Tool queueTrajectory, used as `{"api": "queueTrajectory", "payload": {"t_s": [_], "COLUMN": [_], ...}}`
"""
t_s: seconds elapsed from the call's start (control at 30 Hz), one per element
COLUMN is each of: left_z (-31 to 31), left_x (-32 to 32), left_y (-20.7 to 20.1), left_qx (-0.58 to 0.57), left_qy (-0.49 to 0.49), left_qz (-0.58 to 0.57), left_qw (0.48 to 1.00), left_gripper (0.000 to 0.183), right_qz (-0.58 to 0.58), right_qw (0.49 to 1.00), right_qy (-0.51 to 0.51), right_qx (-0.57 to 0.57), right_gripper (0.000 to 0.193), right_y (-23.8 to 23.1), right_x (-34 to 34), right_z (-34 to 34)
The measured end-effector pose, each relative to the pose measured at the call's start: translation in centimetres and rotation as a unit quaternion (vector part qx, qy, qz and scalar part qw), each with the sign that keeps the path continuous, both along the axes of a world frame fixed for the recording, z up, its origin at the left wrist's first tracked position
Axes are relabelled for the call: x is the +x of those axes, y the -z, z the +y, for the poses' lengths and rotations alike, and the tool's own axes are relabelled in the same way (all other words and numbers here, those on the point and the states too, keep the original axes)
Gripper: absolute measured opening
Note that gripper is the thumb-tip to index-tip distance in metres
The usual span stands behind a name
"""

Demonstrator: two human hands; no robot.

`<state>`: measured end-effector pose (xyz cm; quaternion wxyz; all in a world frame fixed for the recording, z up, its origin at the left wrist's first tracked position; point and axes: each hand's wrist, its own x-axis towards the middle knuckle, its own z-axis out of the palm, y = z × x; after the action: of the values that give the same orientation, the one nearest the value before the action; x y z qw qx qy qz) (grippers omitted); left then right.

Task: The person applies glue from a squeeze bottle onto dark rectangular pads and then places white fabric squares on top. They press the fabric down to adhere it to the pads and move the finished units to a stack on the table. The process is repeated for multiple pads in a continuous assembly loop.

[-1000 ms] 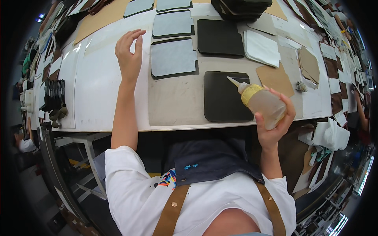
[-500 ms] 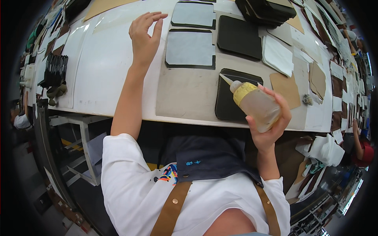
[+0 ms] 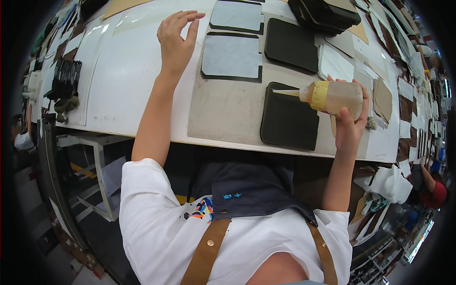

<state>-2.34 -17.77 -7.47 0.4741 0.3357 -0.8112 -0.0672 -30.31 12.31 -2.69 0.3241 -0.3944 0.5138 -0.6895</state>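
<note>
My right hand (image 3: 350, 114) is wrapped round a squeeze bottle (image 3: 339, 98) with a yellow band at its neck. The bottle lies nearly level in the air, its pale pointed nozzle aimed left over the far edge of a black rectangular panel (image 3: 289, 123) near the table's front. Whether the nozzle tip touches the panel, I cannot tell. Farther left, my left hand (image 3: 175, 40) hovers with fingers apart and holds nothing. To its right lie two black-edged pieces with pale blue-grey faces, the nearer piece (image 3: 231, 56) and the farther piece (image 3: 236, 15). Another black panel (image 3: 291, 45) lies beyond the first.
A stack of black panels (image 3: 323, 14) stands at the far right. White sheets (image 3: 335, 64) and tan pieces (image 3: 383, 101) lie on the right. A grey board (image 3: 216, 116) covers part of the white table (image 3: 128, 80). At far left sits a black bundle (image 3: 65, 78). Other people work at both sides.
My right hand has moved right and slightly away from me, turning the bottle from a slant to nearly level. My left hand has barely moved.
</note>
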Motion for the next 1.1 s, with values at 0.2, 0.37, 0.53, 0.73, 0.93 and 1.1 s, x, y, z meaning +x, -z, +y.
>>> {"api": "queueTrajectory", "payload": {"t_s": [0.2,0.37,0.53,0.73,0.93,1.1], "left_z": [0.0,-0.5,0.0,-0.3,-0.1,-0.1], "left_x": [0.0,0.1,0.0,0.2,0.3,0.3], "left_y": [0.1,0.7,0.2,0.3,-0.2,-0.1], "left_qx": [0.005,0.019,0.01,0.006,0.02,0.036], "left_qy": [-0.005,0.019,-0.004,0.006,0.018,0.027], "left_qz": [-0.005,0.024,-0.006,-0.008,-0.006,-0.001], "left_qw": [1.0,0.999,1.0,1.0,1.0,0.999], "left_gripper": [0.019,0.018,0.019,0.019,0.019,0.02], "right_qz": [-0.007,0.015,0.026,0.049,0.023,-0.046], "right_qw": [1.0,0.999,0.998,0.995,0.993,0.989], "right_qy": [-0.02,-0.029,-0.054,-0.089,-0.114,-0.136], "right_qx": [0.003,0.011,0.023,0.022,0.023,0.028], "right_gripper": [0.076,0.076,0.076,0.081,0.084,0.093], "right_y": [0.2,0.2,-0.2,0.3,0.4,0.8], "right_x": [-0.3,-0.5,-0.6,-0.8,0.5,0.3], "right_z": [-0.9,-1.2,-1.2,-0.7,0.3,1.7]}}
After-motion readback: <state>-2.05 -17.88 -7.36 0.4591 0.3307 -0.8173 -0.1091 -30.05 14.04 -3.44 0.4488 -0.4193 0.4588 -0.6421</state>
